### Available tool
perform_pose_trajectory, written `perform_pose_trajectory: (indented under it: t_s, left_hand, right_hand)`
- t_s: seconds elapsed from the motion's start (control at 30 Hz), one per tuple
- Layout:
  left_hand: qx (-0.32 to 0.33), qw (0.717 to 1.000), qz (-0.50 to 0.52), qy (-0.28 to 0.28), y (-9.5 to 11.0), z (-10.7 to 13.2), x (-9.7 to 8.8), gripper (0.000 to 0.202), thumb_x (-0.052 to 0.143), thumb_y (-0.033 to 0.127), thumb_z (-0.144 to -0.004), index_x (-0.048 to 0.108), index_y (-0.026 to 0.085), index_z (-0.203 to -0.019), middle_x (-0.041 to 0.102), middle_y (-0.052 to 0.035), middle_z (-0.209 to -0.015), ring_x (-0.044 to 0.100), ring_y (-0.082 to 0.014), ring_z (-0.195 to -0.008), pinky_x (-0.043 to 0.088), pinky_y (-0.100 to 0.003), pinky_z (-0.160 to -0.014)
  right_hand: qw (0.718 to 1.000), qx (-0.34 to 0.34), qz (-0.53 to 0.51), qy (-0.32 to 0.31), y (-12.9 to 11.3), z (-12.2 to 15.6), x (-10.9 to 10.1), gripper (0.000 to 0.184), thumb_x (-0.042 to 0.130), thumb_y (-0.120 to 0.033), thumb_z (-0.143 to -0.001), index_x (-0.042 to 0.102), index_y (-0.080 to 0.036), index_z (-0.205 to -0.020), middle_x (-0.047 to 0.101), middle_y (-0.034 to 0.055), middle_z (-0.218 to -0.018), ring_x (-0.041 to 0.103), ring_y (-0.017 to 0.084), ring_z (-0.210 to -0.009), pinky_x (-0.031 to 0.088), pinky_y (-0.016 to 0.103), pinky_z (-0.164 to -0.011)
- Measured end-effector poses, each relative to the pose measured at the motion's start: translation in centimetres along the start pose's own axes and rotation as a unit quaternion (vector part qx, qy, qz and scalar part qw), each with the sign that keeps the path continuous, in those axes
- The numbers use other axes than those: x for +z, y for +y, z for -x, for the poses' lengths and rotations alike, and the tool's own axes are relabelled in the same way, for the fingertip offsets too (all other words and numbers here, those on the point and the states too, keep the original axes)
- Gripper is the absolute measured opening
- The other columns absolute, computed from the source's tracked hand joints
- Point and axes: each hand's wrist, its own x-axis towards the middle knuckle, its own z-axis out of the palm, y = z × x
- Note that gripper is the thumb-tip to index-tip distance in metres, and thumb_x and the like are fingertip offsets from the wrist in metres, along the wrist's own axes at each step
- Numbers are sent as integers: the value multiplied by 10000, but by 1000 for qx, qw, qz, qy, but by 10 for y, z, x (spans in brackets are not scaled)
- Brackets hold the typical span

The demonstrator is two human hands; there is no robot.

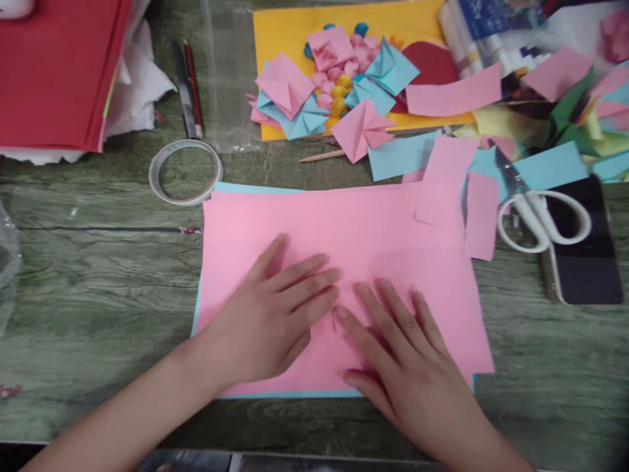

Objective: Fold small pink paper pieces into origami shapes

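A large pink paper sheet lies on a green wood-grain table, with a light blue sheet under it showing at the edges. My left hand lies flat on the pink sheet, fingers stretched out toward the right. My right hand also rests flat on it, fingers spread and pointing up-left, its fingertips nearly touching those of the left hand. Neither hand holds anything.
A tape roll and pens lie at the back left beside red paper sheets. Folded pink and blue paper shapes sit on a yellow sheet. White-handled scissors rest on a dark phone at right, among paper strips.
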Motion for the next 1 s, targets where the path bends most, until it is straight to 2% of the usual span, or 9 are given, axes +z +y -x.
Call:
perform_pose_trajectory:
  t_s: [0.3, 0.5, 0.73, 0.9, 1.0]
  left_hand:
    - [-10, 1000, 23, 3, 0, -1, -1, 408, 422, 139, -851, 504, 165, -1249, 519, -65, -1351, 345, -223, -1330, 57, -571, -1129]
    - [-9, 1000, 14, -17, 0, 0, -2, 414, 427, 140, -852, 492, 157, -1261, 498, -61, -1370, 326, -227, -1340, 52, -575, -1129]
    - [2, 1000, 17, -1, -1, 1, -1, 443, 424, 142, -848, 466, 159, -1289, 509, -85, -1358, 353, -236, -1324, 64, -586, -1120]
    - [0, 1000, 12, -3, -2, 1, -1, 384, 424, 141, -859, 505, 156, -1234, 511, -75, -1357, 346, -230, -1329, 55, -593, -1118]
    - [-10, 1000, 15, -3, -1, 0, -2, 410, 409, 125, -864, 463, 135, -1270, 522, -78, -1347, 353, -216, -1326, 52, -579, -1125]
  right_hand:
    - [1000, -2, -2, -6, 2, -1, -1, 636, 503, -474, -859, 322, -224, -1414, 267, 118, -1498, 189, 356, -1371, 176, 602, -1067]
    - [1000, 0, -1, -13, 2, -1, -1, 641, 503, -480, -858, 316, -229, -1417, 254, 110, -1504, 190, 355, -1371, 174, 602, -1069]
    - [1000, -1, 1, -11, 2, -2, 0, 642, 495, -487, -859, 312, -232, -1419, 252, 106, -1505, 181, 354, -1374, 175, 603, -1070]
    - [1000, -1, 2, -9, 2, 0, 0, 641, 500, -482, -858, 315, -230, -1417, 253, 107, -1504, 194, 356, -1370, 180, 605, -1067]
    - [1000, -3, 2, -7, 2, -1, 0, 639, 500, -487, -857, 324, -226, -1413, 258, 110, -1502, 190, 357, -1371, 180, 604, -1066]
